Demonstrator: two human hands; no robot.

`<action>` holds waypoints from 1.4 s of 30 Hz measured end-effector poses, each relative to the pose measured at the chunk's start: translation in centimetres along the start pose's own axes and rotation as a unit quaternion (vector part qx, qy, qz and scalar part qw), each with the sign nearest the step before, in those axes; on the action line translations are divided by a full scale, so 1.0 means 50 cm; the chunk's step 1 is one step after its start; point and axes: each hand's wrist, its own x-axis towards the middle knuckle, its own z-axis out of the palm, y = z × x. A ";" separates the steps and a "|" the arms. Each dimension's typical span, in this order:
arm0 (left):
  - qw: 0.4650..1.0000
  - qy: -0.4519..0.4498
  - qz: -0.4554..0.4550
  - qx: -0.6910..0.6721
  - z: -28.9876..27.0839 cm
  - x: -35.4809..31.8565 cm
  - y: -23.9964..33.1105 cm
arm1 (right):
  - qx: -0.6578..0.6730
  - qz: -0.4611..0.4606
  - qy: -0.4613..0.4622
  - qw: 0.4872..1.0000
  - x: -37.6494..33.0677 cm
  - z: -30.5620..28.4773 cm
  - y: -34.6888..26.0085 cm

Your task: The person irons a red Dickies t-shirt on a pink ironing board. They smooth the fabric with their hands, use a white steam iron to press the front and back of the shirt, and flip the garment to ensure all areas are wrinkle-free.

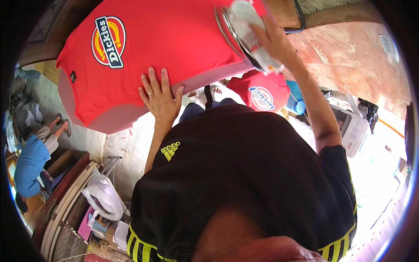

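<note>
A red T-shirt (174, 39) is spread over an ironing board (118, 118) with a mauve cover. Its printed patch, in yellow, white and dark blue, faces up on the left part. My left hand (159, 94) lies flat on the shirt's near edge, fingers spread. On the right of the shirt, my right hand (275, 41) grips the handle of a white clothes iron (246, 22). The iron looks tilted and slightly blurred; whether its soleplate touches the cloth I cannot tell. A second red garment (255, 89) with a similar print is below the board's near edge, beside my legs.
Another person in a blue shirt (32, 166) is at the far left. A white plastic bag (104, 196) sits among cluttered items at lower left. At right are a teal container (297, 100) and a pale boxy machine (353, 133). A thin cord (301, 107) hangs near the container.
</note>
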 end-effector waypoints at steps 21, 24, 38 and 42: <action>0.989 0.101 -0.062 -0.089 -0.061 -0.076 -0.153 | 0.110 0.047 -0.042 0.992 0.326 0.270 -0.282; 0.985 0.127 -0.084 -0.078 -0.062 -0.039 -0.157 | 0.063 0.072 -0.046 0.994 0.505 0.303 -0.269; 0.960 0.150 -0.235 0.028 -0.047 -0.063 -0.171 | 0.058 0.025 -0.130 0.989 0.436 0.221 -0.193; 0.937 0.236 -0.254 -0.031 -0.009 -0.070 -0.201 | 0.017 -0.054 -0.153 0.987 0.202 0.167 -0.194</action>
